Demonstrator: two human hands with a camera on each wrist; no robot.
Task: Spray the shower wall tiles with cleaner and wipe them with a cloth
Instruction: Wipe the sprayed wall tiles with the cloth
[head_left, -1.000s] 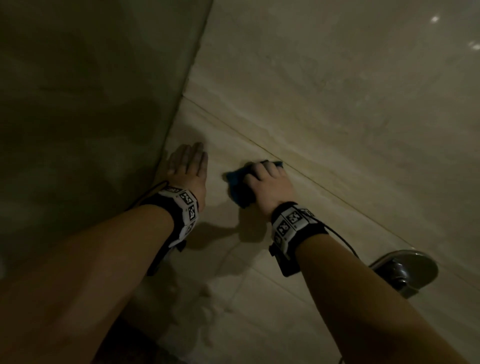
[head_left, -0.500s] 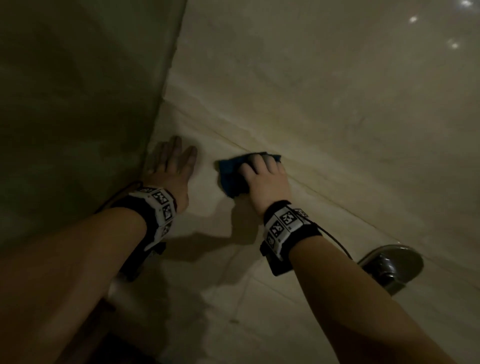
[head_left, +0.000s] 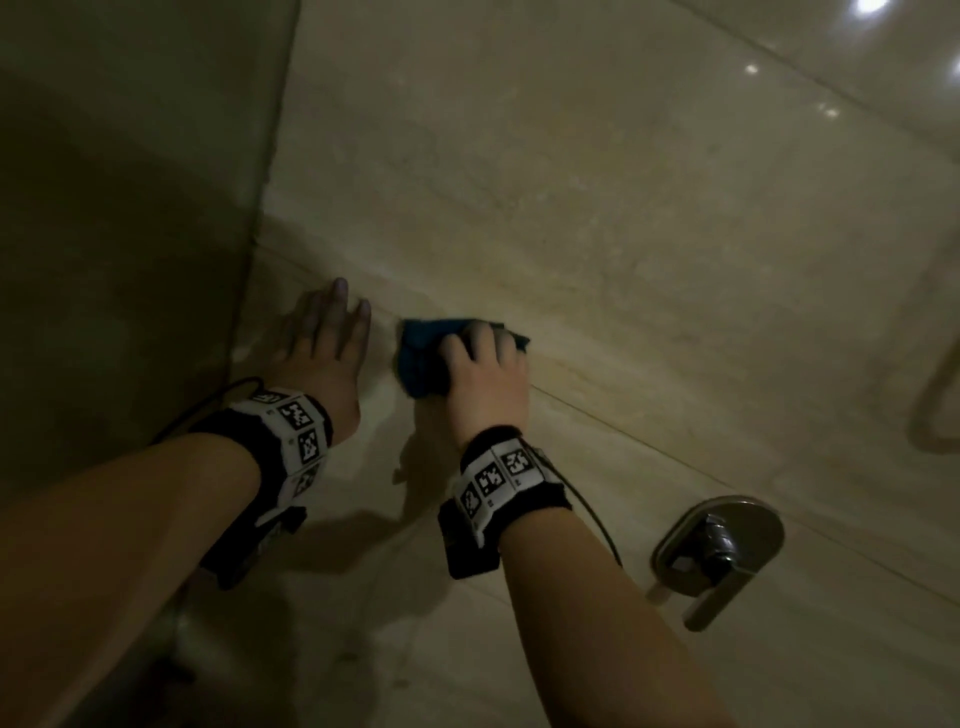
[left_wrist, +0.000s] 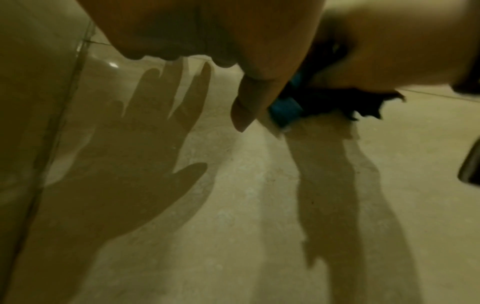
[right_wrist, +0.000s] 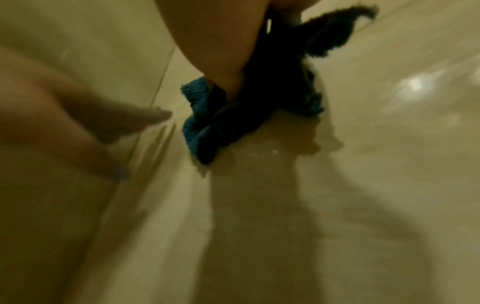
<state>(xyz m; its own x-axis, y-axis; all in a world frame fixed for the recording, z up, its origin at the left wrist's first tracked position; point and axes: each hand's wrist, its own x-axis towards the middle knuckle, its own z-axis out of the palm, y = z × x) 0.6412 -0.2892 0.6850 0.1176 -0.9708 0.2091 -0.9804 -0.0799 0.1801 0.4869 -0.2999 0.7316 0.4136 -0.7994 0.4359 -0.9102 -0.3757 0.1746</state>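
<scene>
Since the earlier frame the view has drifted; both hands stay put. Right hand (head_left: 485, 371) bunches the blue cloth (head_left: 422, 358) against the wall tiles (head_left: 623, 234) near the corner; left hand (head_left: 324, 353) lies flat, fingers spread. The cloth's underside is dark, hard to read.

We have our left hand (head_left: 324, 358) flat on the wall tiles (head_left: 597, 218), just right of the corner where the side wall (head_left: 130, 208) meets them. Just beside it, to the right, our right hand (head_left: 485, 382) presses the cloth (head_left: 421, 353) against the same tiles. The shower handle (head_left: 719, 545) sits lower, well to the right of both wrists.
</scene>
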